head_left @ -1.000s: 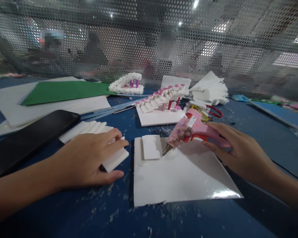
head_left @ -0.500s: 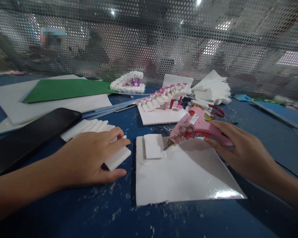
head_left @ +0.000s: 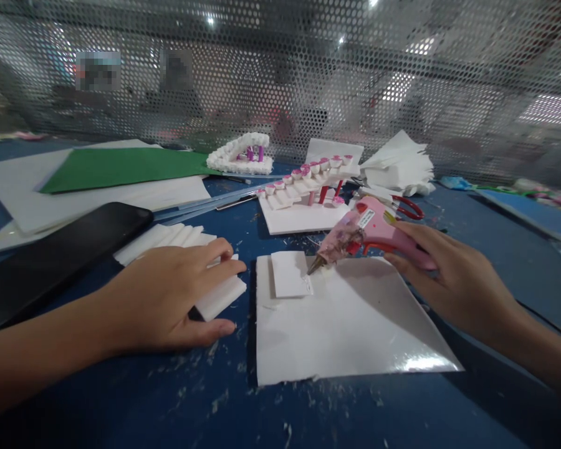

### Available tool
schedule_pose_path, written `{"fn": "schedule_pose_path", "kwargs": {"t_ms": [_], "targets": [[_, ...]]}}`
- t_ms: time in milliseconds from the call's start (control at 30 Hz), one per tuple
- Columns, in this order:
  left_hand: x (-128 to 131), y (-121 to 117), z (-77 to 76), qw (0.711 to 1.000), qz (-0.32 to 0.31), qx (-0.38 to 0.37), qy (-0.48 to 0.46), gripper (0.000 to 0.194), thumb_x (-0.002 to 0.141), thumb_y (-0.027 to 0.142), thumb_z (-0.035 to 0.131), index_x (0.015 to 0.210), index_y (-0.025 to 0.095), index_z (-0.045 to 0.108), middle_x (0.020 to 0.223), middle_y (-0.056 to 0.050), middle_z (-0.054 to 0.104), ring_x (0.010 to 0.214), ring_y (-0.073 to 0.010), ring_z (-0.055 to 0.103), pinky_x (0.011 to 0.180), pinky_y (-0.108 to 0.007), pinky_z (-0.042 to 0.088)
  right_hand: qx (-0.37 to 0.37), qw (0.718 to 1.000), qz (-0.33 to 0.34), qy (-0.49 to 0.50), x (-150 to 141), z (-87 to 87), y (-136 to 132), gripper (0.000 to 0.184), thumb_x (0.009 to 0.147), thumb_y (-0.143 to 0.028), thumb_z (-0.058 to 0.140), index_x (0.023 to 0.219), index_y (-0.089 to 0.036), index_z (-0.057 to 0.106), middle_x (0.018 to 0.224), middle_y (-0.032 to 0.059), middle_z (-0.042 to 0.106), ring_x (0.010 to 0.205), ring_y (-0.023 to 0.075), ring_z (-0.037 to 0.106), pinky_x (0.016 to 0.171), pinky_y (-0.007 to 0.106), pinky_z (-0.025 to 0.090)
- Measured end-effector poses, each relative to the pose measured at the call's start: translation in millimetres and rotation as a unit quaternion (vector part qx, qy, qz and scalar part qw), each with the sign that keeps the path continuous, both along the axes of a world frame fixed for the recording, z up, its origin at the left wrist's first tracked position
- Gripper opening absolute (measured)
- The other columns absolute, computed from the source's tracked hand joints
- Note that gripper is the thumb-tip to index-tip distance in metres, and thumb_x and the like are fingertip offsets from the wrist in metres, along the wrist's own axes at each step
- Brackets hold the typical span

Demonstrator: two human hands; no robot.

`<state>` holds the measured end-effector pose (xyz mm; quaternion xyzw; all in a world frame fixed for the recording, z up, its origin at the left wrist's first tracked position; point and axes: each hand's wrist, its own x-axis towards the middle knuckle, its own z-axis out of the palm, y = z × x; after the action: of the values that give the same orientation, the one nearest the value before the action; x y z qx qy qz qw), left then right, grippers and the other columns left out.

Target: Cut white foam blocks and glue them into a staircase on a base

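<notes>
Right hand [head_left: 453, 280] grasps the rear of a pink glue gun [head_left: 381, 227] over the far part of a white board [head_left: 350, 337], nozzle angled down and leftward. Left hand [head_left: 172, 296] lies palm down, fingers loosely bent and not clenched, over white strips [head_left: 219, 300] just left of the board. On the board's far left corner area sits a small white card [head_left: 288, 275], a glossy streak along its right edge. Nozzle tip and edge nearly meet; whether they touch is hard to tell. Beyond the board stands a white stair model [head_left: 285, 218] with pink-topped pieces; red-handled scissors [head_left: 410, 209] lie past its far right. Farther left of the board are a black slab [head_left: 70, 259], probably a phone, and a green sheet [head_left: 126, 168].
</notes>
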<state>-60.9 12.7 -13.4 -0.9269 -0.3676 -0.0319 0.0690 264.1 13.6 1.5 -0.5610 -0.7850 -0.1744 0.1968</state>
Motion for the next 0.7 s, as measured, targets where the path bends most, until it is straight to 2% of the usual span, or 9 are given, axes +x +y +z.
{"fn": "schedule_pose_path", "kwargs": {"t_ms": [267, 367, 433, 700], "targets": [[2.6, -3.5, 0.9, 1.0, 0.019, 0.004, -0.001, 0.064, 0.079, 0.063, 0.023, 0.111, 0.016, 0.053, 0.107, -0.014, 0.053, 0.072, -0.0247, 0.059, 0.054, -0.032, 0.043, 0.007, 1.0, -0.001, -0.002, -1.2, 0.2, 1.2, 0.045, 0.081, -0.043, 0.035, 0.105, -0.011, 0.056, 0.1, 0.0163, 0.065, 0.086, 0.028, 0.062, 0.067, 0.038, 0.05], [2.1, -3.2, 0.4, 1.0, 0.006, 0.003, 0.005, 0.063, 0.079, 0.063, 0.026, 0.112, 0.016, 0.052, 0.108, -0.015, 0.052, 0.072, -0.0243, 0.059, 0.053, -0.031, 0.042, 0.001, 1.0, -0.002, 0.008, -1.2, -0.1, 2.4, 0.046, 0.08, -0.045, 0.035, 0.105, -0.013, 0.056, 0.1, 0.0153, 0.065, 0.087, 0.0296, 0.062, 0.067, 0.041, 0.049], [3.0, -3.9, 0.2, 1.0, 0.022, 0.009, 0.001, 0.063, 0.08, 0.062, 0.022, 0.111, 0.017, 0.053, 0.107, -0.014, 0.053, 0.073, -0.0236, 0.059, 0.054, -0.031, 0.042, 0.001, 1.0, 0.0, 0.017, -0.6, -0.8, 3.4, 0.045, 0.079, -0.045, 0.036, 0.106, -0.015, 0.055, 0.102, 0.0138, 0.064, 0.09, 0.0301, 0.061, 0.07, 0.042, 0.049], [7.3, -8.1, 2.6, 0.999, 0.048, -0.001, 0.002, 0.064, 0.08, 0.063, 0.02, 0.112, 0.019, 0.053, 0.106, -0.012, 0.053, 0.07, -0.0216, 0.057, 0.054, -0.029, 0.041, 0.02, 1.0, 0.008, 0.02, 1.2, -4.8, 7.9, 0.039, 0.08, -0.043, 0.038, 0.106, -0.02, 0.056, 0.1, 0.0092, 0.065, 0.088, 0.0283, 0.062, 0.068, 0.04, 0.05]]}}
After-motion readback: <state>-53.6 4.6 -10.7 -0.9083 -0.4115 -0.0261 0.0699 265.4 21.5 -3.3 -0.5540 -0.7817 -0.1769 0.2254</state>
